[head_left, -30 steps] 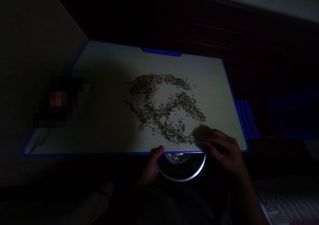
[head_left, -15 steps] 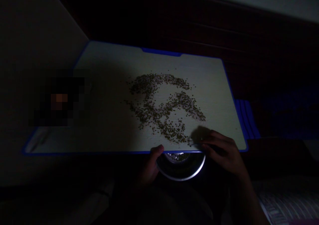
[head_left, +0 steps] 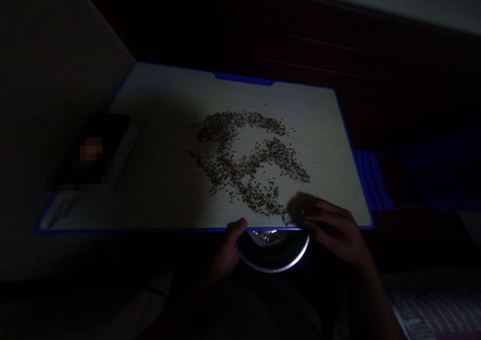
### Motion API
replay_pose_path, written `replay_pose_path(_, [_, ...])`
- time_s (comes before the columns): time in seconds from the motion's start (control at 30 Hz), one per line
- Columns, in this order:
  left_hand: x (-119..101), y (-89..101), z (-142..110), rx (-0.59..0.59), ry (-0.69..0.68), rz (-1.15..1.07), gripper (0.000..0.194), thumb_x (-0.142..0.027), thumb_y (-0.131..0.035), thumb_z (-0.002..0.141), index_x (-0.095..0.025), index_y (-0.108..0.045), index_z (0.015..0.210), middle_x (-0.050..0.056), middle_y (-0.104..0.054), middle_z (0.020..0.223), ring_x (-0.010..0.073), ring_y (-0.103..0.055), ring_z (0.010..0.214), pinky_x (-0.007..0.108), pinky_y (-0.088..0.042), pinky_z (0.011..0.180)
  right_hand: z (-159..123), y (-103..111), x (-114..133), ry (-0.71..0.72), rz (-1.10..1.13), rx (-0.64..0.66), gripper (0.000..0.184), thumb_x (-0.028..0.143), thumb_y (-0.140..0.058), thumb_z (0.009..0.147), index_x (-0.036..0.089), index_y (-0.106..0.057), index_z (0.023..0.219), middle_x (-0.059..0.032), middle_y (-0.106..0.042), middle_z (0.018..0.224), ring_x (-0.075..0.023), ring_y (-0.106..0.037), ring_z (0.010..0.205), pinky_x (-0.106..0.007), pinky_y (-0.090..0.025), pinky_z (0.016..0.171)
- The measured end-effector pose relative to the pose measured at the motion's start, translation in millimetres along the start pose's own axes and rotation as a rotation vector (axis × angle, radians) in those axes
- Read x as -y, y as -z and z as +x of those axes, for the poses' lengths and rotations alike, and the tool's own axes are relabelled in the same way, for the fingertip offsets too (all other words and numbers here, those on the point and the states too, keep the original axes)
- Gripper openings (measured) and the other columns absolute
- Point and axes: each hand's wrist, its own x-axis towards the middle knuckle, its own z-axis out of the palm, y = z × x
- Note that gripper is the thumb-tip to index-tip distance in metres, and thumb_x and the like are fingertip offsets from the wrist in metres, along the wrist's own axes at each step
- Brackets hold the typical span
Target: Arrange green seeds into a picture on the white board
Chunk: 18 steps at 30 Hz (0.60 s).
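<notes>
Small greenish-brown seeds or beans [head_left: 263,199] lie scattered over a white-topped folding table [head_left: 323,129] with a blue rim. Between thumb and fingers of my right hand [head_left: 334,229] is a small, thin tool [head_left: 286,220], its curved end touching the tabletop by the front edge; its exact kind is too dark to tell. My left hand [head_left: 229,249] grips the left side of a shiny metal bowl [head_left: 278,269] just below that edge, thumb over the blue rim, other fingers hidden. More of the seeds [head_left: 274,237] lie inside the bowl.
A dark box-like object [head_left: 118,129], partly blurred out, stands on the table's left side. Blue striped material [head_left: 370,179] is beyond the right edge. Striped cloth [head_left: 439,305] lies at lower right. A wall [head_left: 45,54] borders the left; the surroundings are very dark.
My right hand has drawn the tool slightly towards the front edge, and the few seeds by its tip have left the tabletop there. My left hand and the bowl stay almost still.
</notes>
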Motion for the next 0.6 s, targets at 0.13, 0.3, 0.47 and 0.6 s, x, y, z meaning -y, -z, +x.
replay_pose_path(0.13, [1.3, 1.6, 0.6, 0.005, -0.002, 0.016, 0.048, -0.049, -0.102, 0.053, -0.019, -0.08, 0.082, 0.005, -0.084, 0.084, 0.0383, -0.077, 0.108, 0.051, -0.052, 0.111, 2.0, 1.2, 1.0, 0.005, 0.009, 0.008, 0.009, 0.027, -0.073, 0.096, 0.026, -0.082, 0.098, -0.0027, -0.077, 0.087, -0.0179, -0.076, 0.079, -0.029, -0.061, 0.067])
replay_pose_path(0.3, [1.6, 2.3, 0.1, 0.028, 0.015, 0.013, 0.049, -0.05, -0.1, 0.057, -0.019, -0.08, 0.089, 0.008, -0.085, 0.094, 0.0398, -0.076, 0.113, 0.053, -0.052, 0.111, 2.5, 1.3, 1.0, 0.018, 0.024, -0.001, 0.009, 0.026, -0.073, 0.096, 0.026, -0.082, 0.098, -0.0023, -0.077, 0.085, -0.0172, -0.074, 0.076, -0.029, -0.06, 0.064])
replay_pose_path(0.47, [1.2, 1.4, -0.4, 0.005, -0.009, 0.023, 0.044, -0.048, -0.098, 0.059, -0.019, -0.08, 0.087, 0.006, -0.084, 0.087, 0.0368, -0.078, 0.106, 0.05, -0.054, 0.108, 2.1, 1.5, 0.9, 0.021, 0.017, 0.008, 0.009, 0.025, -0.073, 0.096, 0.026, -0.082, 0.098, -0.0016, -0.076, 0.083, -0.0169, -0.073, 0.074, -0.029, -0.059, 0.062])
replay_pose_path(0.6, [1.8, 4.5, 0.9, 0.04, -0.008, 0.025, 0.039, -0.047, -0.097, 0.063, -0.019, -0.081, 0.085, 0.005, -0.082, 0.081, 0.035, -0.079, 0.101, 0.048, -0.055, 0.104, 0.5, 1.7, -1.6, 0.02, 0.034, 0.018, 0.009, 0.026, -0.073, 0.096, 0.027, -0.081, 0.099, -0.0016, -0.077, 0.086, -0.0174, -0.074, 0.077, -0.03, -0.06, 0.064])
